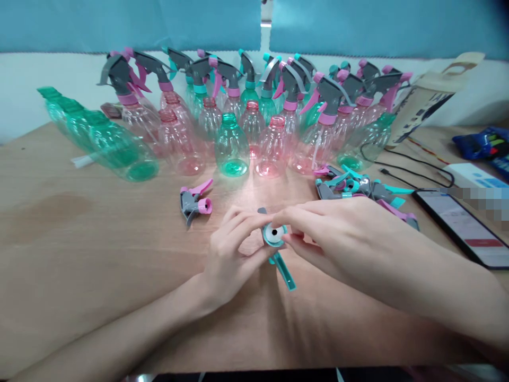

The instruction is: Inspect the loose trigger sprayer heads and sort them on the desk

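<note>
Between my hands is a teal-and-grey trigger spray head (pixel 274 234), its collar facing up toward me with a white disc and a dark central hole. Its teal trigger (pixel 285 271) points down toward the table's front. My left hand (pixel 234 249) grips the collar from the left, fingers behind and thumb in front. On the other side my right hand (pixel 318 228) has its thumb and fingers closed at the collar's right rim. Left of them a pink-and-grey spray head (pixel 194 202) lies on the table. More loose spray heads (pixel 361 185) lie piled beyond my right hand, partly covered by it.
Several pink and green bottles, some with spray heads, stand in rows behind, including an uncapped green bottle (pixel 231 148). Green bottles (pixel 115 151) line the left. At right are a phone (pixel 465 228), a black cable (pixel 417 172), a beige printed container (pixel 427 101) and a blue packet (pixel 483 148).
</note>
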`<act>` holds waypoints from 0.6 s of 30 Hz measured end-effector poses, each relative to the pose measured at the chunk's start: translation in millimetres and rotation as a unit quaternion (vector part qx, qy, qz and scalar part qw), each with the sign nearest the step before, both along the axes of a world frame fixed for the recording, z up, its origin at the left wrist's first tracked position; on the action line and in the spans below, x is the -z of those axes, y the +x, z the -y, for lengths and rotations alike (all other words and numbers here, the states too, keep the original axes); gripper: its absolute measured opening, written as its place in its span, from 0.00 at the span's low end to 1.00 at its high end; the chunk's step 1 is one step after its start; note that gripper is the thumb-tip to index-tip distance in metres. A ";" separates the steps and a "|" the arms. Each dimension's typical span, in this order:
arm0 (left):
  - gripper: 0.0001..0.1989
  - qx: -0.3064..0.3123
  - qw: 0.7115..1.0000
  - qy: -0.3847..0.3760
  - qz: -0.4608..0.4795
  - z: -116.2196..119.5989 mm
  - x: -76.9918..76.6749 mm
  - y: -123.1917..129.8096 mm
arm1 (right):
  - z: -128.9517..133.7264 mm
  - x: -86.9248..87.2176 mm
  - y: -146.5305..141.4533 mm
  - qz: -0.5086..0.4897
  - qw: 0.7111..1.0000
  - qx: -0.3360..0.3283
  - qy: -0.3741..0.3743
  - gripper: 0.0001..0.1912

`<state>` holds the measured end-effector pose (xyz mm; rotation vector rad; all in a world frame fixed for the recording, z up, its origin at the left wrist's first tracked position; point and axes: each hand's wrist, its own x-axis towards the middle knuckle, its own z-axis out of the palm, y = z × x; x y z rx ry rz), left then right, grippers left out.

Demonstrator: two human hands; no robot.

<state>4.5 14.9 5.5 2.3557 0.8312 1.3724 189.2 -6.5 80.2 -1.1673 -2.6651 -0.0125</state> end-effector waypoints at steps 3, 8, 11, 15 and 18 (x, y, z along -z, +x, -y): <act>0.12 -0.002 1.000 0.006 0.001 0.4 -0.8 0.3 | 0.5 0.5 -0.4 0.011 1.000 -0.001 0.014 0.10; 0.12 -0.004 1.000 0.020 -0.009 1.2 -2.6 0.0 | 2.3 0.4 0.6 0.023 0.999 0.005 0.034 0.11; 0.12 -0.003 0.999 0.039 -0.014 1.3 -3.1 -0.1 | 2.7 0.9 1.2 0.037 0.999 0.014 0.025 0.11; 0.15 0.005 0.999 0.047 -0.017 0.8 -2.1 -0.5 | 3.3 2.2 1.0 0.043 0.999 0.018 0.026 0.11; 0.16 0.001 0.999 0.045 -0.021 1.0 -1.5 -0.7 | 5.6 1.2 -1.9 0.055 0.997 0.029 0.040 0.08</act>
